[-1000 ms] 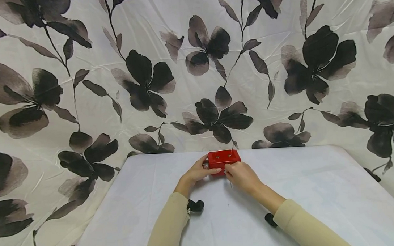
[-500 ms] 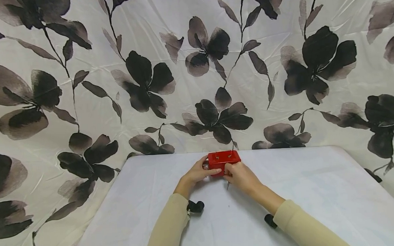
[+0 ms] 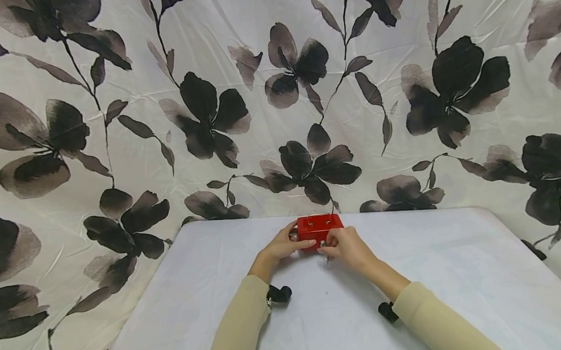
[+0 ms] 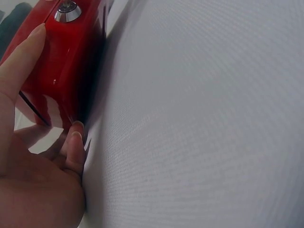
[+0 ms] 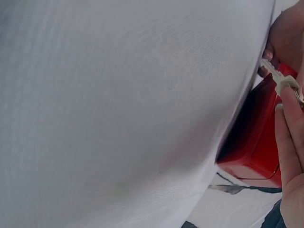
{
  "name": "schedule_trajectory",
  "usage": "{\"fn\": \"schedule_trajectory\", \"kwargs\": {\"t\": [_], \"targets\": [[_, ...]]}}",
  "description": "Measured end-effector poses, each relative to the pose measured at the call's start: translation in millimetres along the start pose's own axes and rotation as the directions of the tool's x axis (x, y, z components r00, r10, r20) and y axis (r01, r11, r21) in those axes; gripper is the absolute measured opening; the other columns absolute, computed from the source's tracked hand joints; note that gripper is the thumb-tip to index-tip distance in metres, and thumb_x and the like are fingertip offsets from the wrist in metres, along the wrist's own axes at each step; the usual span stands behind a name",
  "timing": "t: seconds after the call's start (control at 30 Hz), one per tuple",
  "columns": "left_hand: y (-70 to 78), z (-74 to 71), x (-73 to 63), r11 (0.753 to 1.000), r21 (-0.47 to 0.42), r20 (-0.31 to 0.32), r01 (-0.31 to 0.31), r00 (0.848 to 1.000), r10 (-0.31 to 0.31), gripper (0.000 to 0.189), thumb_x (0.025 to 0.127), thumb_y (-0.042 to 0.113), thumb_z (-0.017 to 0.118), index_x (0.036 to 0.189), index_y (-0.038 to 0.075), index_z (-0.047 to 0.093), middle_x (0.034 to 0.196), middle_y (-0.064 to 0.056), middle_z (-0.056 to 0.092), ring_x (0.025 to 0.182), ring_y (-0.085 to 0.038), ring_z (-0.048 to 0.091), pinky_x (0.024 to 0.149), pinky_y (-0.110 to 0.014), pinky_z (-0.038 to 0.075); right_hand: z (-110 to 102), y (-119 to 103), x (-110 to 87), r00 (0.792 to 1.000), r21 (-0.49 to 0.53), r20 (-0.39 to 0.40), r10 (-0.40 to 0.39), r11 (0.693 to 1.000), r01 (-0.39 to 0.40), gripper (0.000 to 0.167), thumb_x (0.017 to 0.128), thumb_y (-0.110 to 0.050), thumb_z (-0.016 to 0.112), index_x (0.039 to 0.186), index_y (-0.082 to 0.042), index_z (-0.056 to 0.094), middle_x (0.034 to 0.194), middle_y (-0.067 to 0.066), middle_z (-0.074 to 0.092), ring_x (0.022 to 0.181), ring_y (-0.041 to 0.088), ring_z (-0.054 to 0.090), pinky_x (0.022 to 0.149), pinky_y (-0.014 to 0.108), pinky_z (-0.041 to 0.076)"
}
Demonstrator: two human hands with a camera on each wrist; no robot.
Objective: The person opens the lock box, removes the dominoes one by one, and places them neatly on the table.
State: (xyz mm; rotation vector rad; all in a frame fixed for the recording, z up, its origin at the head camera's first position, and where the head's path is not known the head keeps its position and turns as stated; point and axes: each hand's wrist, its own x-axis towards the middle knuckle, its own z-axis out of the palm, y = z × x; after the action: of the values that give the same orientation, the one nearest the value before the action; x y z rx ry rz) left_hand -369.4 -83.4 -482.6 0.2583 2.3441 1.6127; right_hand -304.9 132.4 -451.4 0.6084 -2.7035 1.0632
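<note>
A small red cash box (image 3: 317, 232) with a wire handle on its lid and a round silver lock (image 3: 323, 243) in front stands near the far table edge. My left hand (image 3: 282, 243) grips its left end; in the left wrist view the thumb (image 4: 26, 59) lies along the front below the lock (image 4: 67, 12), and other fingertips touch the lower corner. My right hand (image 3: 350, 249) is just right of the lock with bent fingers, pinching a key set. One silver key (image 5: 280, 78) sticks out past those fingertips in the right wrist view; the pinched part is mostly hidden.
A white cloth covers the table (image 3: 210, 280). Behind it hangs a floral curtain (image 3: 242, 135). Black wrist cameras sit at the left cuff (image 3: 280, 294) and right cuff (image 3: 387, 312). A tiny dark speck (image 3: 326, 293) lies on the cloth.
My right hand has shifted slightly to the right, its fingers changing their hold, so the lock now shows. The hanging key has swung. My left hand and the box stay in place.
</note>
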Motion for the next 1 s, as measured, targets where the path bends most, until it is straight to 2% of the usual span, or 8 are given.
{"fn": "schedule_trajectory", "kwargs": {"t": [0.17,0.3,0.53,0.8,1.0], "targets": [[-1.0,0.1,0.3,1.000,-0.003,-0.006,0.009,1.000,-0.009,0.097,0.082,0.040,0.086,0.159,0.011,0.034,0.147,-0.013,0.052,0.128,-0.032,0.049,0.108,-0.055,0.043,-0.7,3.9,-0.7,0.998,0.018,0.055,-0.007,1.000,0.006,0.024,0.087,-0.023,0.083,0.070,-0.008,0.075,0.058,-0.005,0.066,0.051,0.008,0.061,0.061,0.022,0.055],[-1.7,0.2,0.9,1.000,-0.018,-0.009,0.012,1.000,-0.012,0.098,0.082,0.038,0.086,0.160,0.011,0.033,0.148,-0.013,0.052,0.130,-0.033,0.048,0.111,-0.058,0.039,-1.3,4.7,-0.6,0.994,0.038,0.101,-0.040,0.999,0.036,0.021,0.090,-0.019,0.081,0.074,-0.004,0.078,0.059,-0.003,0.067,0.049,0.010,0.062,0.059,0.021,0.055],[-2.2,-0.4,2.0,1.000,-0.008,-0.013,0.012,1.000,-0.012,0.097,0.082,0.038,0.087,0.159,0.012,0.034,0.145,-0.012,0.053,0.126,-0.032,0.048,0.110,-0.057,0.039,-4.8,3.1,1.3,0.984,0.027,0.153,-0.088,0.996,0.085,0.015,0.090,-0.011,0.079,0.078,-0.002,0.078,0.061,-0.006,0.067,0.052,0.004,0.061,0.065,0.022,0.057],[-2.1,-1.6,3.3,1.000,-0.024,-0.006,0.010,1.000,-0.010,0.098,0.081,0.039,0.087,0.159,0.012,0.034,0.145,-0.012,0.053,0.126,-0.032,0.049,0.108,-0.056,0.042,-11.7,2.3,2.5,0.968,0.074,0.233,-0.095,0.994,0.080,0.008,0.090,-0.005,0.078,0.084,0.001,0.077,0.067,-0.002,0.070,0.059,0.009,0.067,0.073,0.026,0.059],[-1.3,-0.8,2.4,0.999,-0.026,-0.009,0.023,1.000,-0.024,0.100,0.081,0.039,0.088,0.160,0.013,0.033,0.150,-0.013,0.050,0.133,-0.034,0.046,0.113,-0.061,0.035,-15.1,5.0,3.2,0.959,0.092,0.266,-0.102,0.993,0.081,0.005,0.090,-0.004,0.078,0.087,0.000,0.077,0.071,-0.001,0.072,0.063,0.011,0.068,0.074,0.024,0.058]]}}
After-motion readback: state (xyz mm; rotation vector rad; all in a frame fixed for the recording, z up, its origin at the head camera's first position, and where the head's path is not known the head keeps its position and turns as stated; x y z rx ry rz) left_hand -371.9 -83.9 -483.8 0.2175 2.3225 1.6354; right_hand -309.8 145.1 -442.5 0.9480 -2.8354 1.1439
